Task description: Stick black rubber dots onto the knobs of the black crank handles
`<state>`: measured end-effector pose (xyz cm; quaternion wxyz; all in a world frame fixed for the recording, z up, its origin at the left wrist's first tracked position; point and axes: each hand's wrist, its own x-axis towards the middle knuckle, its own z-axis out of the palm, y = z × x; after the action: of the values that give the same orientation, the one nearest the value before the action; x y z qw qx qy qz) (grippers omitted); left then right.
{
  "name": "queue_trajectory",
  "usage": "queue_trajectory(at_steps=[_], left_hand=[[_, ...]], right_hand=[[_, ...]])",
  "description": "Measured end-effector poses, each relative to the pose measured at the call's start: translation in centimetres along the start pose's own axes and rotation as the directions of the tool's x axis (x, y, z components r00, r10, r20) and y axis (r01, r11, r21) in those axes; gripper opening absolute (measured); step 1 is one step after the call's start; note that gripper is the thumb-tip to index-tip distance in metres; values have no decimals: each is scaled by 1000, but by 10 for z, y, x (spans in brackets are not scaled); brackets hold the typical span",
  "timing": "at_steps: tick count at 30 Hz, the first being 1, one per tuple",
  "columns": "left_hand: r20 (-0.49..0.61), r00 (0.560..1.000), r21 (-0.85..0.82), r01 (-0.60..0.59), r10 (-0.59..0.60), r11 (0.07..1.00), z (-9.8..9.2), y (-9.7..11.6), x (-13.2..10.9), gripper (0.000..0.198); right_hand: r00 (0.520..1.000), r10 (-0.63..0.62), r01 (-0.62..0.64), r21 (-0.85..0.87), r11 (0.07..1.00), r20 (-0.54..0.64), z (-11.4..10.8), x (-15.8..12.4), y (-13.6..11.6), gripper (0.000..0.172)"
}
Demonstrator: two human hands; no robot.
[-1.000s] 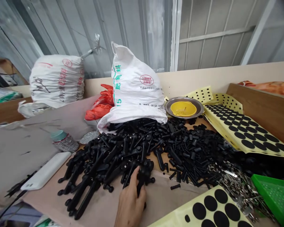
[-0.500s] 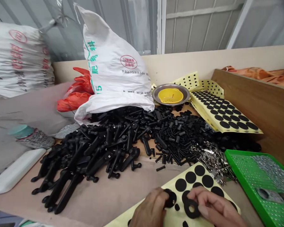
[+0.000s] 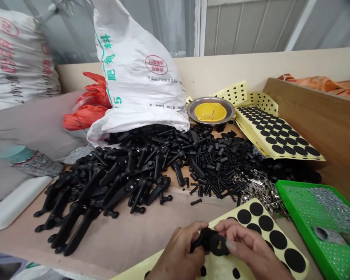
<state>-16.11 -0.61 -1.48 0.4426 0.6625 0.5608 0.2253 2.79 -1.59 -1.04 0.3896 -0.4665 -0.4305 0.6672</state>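
Observation:
Low in the view, my left hand (image 3: 179,252) and my right hand (image 3: 245,245) meet over a black plastic part joined with a black rubber ring (image 3: 212,242). The fingers of both hands pinch these pieces, partly hiding them. Beneath my hands lies a pale yellow backing sheet with round black rubber pads (image 3: 268,233), some of them peeled off. Farther ahead, a large heap of black plastic lever handles (image 3: 105,186) spreads over the brown work surface (image 3: 128,241).
Small black plastic parts (image 3: 216,171) and loose metal clips (image 3: 262,190) lie right of the heap. A green perforated tray (image 3: 312,221) sits at the right. Behind stand a white woven sack (image 3: 137,74), a steel bowl with a yellow strainer (image 3: 210,112), and another pad sheet (image 3: 275,134).
My hands have come closer together, bringing the black ring and black part into contact. The view has shifted slightly, with the heap and sack sitting a little higher and farther left.

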Motion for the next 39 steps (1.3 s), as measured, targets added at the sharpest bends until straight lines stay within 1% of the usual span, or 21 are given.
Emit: queue_trajectory(at_steps=[1, 3, 5, 7, 10, 16, 21, 26, 29, 34, 39], left_hand=[[44, 998, -41, 50, -49, 998, 0, 0, -1, 50], [147, 980, -118, 153, -135, 981, 0, 3, -1, 51], [185, 967, -177, 208, -175, 962, -1, 5, -1, 51], [199, 963, -225, 228, -184, 947, -2, 6, -1, 52], [223, 960, -265, 228, -171, 937, -2, 6, -1, 53], [233, 961, -305, 219, -150, 927, -4, 10, -2, 51], [241, 966, -336, 177, -97, 925, -6, 13, 0, 43], [251, 964, -292, 160, -85, 943, -10, 16, -1, 42], [254, 961, -269, 179, -109, 947, -12, 19, -3, 42], [231, 967, -259, 170, -110, 951, -10, 22, -3, 39], [219, 973, -275, 137, -76, 952, -9, 21, -3, 34]], right_hand=[[1000, 13, -13, -2, 1000, -6, 1, 0, -1, 19], [999, 37, -37, 7, 999, -13, 1, 2, -1, 21], [999, 49, -48, 12, 999, -7, 0, 3, 1, 23], [999, 41, -41, 17, 999, 7, -1, 4, 3, 25], [999, 37, -38, 9, 999, 24, -2, 3, 3, 26], [999, 6, -5, -16, 1000, 34, -1, 5, 3, 28], [1000, -4, 4, -11, 1000, -12, 2, 5, 4, 30], [1000, -30, 30, -17, 999, -5, 2, 5, 5, 27], [1000, -28, 28, -25, 999, 0, 2, 5, 6, 26], [1000, -24, 24, -51, 998, 9, 0, 5, 8, 25], [999, -41, 41, -97, 994, 10, -1, 6, 11, 23]])
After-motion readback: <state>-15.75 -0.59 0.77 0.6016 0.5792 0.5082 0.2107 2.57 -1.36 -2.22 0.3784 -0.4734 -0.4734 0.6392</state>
